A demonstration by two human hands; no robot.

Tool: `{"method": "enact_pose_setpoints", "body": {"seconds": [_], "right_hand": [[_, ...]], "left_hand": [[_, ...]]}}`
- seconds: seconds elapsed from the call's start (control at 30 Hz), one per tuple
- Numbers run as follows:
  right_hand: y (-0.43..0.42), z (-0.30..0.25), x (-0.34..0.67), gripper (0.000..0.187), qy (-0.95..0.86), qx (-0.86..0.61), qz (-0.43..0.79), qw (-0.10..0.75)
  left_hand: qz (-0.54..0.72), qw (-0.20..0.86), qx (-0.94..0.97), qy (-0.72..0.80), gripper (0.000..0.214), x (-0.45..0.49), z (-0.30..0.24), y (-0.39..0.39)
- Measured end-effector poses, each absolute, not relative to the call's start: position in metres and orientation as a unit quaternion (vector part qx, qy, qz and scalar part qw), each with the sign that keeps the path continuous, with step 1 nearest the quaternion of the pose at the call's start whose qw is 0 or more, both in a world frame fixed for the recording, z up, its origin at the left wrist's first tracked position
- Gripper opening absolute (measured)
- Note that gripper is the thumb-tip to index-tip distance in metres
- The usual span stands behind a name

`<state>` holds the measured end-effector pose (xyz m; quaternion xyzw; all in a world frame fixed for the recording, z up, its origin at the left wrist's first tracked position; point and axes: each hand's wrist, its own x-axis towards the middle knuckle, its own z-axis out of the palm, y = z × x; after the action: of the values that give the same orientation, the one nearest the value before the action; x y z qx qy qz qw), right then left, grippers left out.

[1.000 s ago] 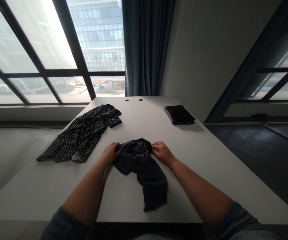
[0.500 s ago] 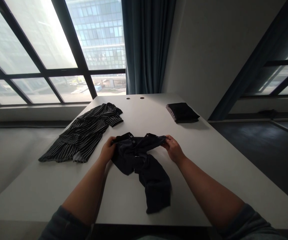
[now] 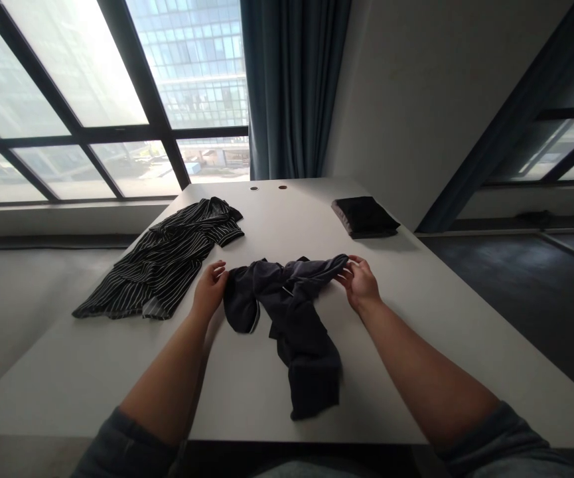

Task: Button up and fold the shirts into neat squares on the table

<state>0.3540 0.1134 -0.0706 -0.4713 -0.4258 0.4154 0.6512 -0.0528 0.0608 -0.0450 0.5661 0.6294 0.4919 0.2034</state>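
Note:
A crumpled dark navy garment (image 3: 309, 338) lies on the white table (image 3: 247, 405) before me. Its upper part is stretched sideways between my hands, and a wide leg- or sleeve-like part runs down toward the near edge. My left hand (image 3: 210, 290) is at the garment's left end, fingers bent against the cloth; part of the grip is hidden. At the other end, my right hand (image 3: 360, 282) pinches a raised corner between thumb and fingers. A thin pale trim shows on the left flap. Whether the garment is trousers or a top, I cannot tell.
A black shirt with white stripes (image 3: 167, 259) is spread along the table's left side. Toward the far right edge sits a folded black cloth stack (image 3: 366, 216). Two round holes are at the table's far end, before a blue curtain (image 3: 296, 93) and windows.
The garment's upper edge has been turned over, so its metal rings no longer show. My right hand has moved slightly right and up with its corner; my left fingers look looser.

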Motion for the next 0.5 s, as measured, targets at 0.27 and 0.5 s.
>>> {"method": "enact_pose_setpoints", "body": {"seconds": [0.27, 0.5], "right_hand": [[0.082, -0.041, 0.34, 0.029, -0.818, -0.427, 0.125, 0.365], [0.087, -0.056, 0.337, 0.033, -0.838, -0.428, 0.152, 0.303]], "left_hand": [[0.168, 0.084, 0.684, 0.705, 0.045, -0.061, -0.045, 0.052], [0.275, 0.111, 0.653, 0.697, 0.015, -0.056, -0.045, 0.056]]}}
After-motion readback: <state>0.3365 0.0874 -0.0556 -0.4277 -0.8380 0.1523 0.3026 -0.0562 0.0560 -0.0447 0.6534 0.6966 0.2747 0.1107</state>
